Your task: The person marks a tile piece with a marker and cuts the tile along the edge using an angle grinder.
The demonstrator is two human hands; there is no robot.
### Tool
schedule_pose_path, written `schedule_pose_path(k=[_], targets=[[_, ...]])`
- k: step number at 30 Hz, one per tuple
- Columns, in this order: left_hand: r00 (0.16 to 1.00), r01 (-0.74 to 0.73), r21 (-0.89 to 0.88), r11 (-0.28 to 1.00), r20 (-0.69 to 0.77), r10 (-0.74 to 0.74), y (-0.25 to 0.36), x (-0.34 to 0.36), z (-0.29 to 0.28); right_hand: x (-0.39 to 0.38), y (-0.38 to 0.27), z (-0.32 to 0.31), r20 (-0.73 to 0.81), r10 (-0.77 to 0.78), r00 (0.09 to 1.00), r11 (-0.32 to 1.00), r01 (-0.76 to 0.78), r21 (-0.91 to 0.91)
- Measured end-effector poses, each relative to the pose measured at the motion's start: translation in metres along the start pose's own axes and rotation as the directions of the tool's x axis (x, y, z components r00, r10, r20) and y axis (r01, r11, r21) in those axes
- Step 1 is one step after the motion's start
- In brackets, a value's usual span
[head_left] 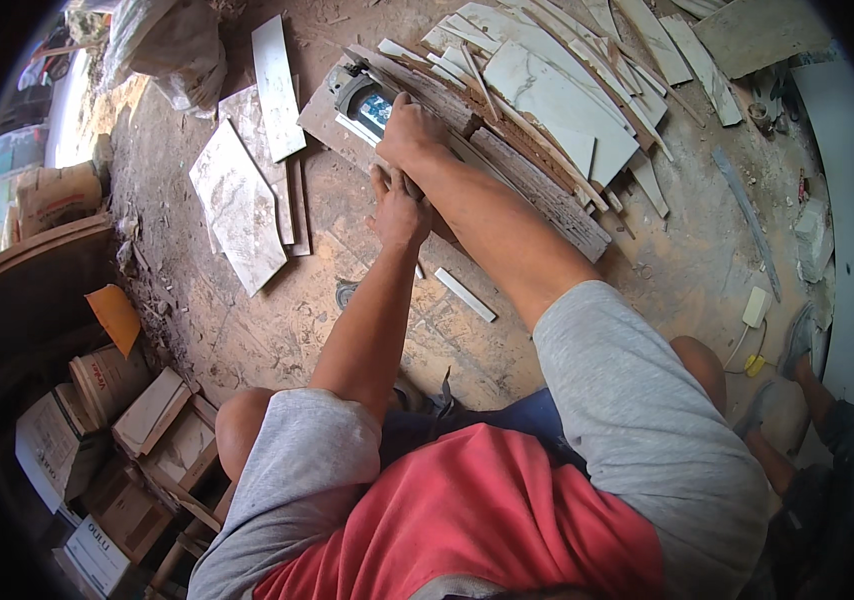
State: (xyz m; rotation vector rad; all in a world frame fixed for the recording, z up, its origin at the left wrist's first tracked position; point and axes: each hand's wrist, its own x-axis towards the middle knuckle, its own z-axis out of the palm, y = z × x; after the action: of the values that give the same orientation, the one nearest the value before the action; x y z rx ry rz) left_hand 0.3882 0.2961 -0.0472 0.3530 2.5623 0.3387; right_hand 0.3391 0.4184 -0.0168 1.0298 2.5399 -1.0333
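Observation:
What looks like a manual tile cutter [354,95], with a grey metal end and a glossy blue part, lies slantwise on a board ahead of me. My right hand [412,132] is closed at its near side; the palm hides what the fingers wrap round. Just nearer to me, my left hand [400,212] reaches to the board's edge with its fingers stretched out and pressed down. A narrow white tile strip [347,128] shows beside the blue part. Another white strip [465,295] lies on the floor below my right forearm.
Stacked white marbled tile pieces [557,95] lie beyond the cutter to the right. More cut tiles [239,205] rest on the floor to the left. Boxes [57,440] fill the lower left. Another person's foot [797,340] and a white plug block [756,306] are at the right.

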Motion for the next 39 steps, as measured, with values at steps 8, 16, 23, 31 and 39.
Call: schedule_pose_path(k=[8, 16, 23, 31, 39], targets=[[1.000, -0.006, -0.001, 1.000, -0.017, 0.006, -0.002, 0.002, 0.002, -0.004, 0.002, -0.001, -0.015, 0.001, 1.000, 1.000, -0.001, 0.006], [0.999, -0.016, -0.011, 1.000, -0.044, 0.016, -0.002, 0.002, 0.005, -0.006, 0.005, -0.002, -0.017, 0.000, 1.000, 1.000, 0.000, 0.003], [0.999, -0.020, 0.006, 1.000, -0.039, 0.020, -0.005, 0.005, 0.008, -0.013, 0.007, -0.004, -0.007, -0.003, 1.000, 1.000, 0.003, 0.014], [0.998, -0.039, 0.044, 0.998, -0.041, 0.040, -0.010, 0.008, 0.011, -0.019, 0.010, -0.009, 0.011, 0.010, 1.000, 0.999, -0.010, 0.033], [0.993, -0.076, 0.050, 0.996, -0.082, 0.080, -0.016, 0.012, 0.017, -0.025, 0.013, -0.011, 0.032, 0.023, 0.999, 0.999, -0.025, 0.039]])
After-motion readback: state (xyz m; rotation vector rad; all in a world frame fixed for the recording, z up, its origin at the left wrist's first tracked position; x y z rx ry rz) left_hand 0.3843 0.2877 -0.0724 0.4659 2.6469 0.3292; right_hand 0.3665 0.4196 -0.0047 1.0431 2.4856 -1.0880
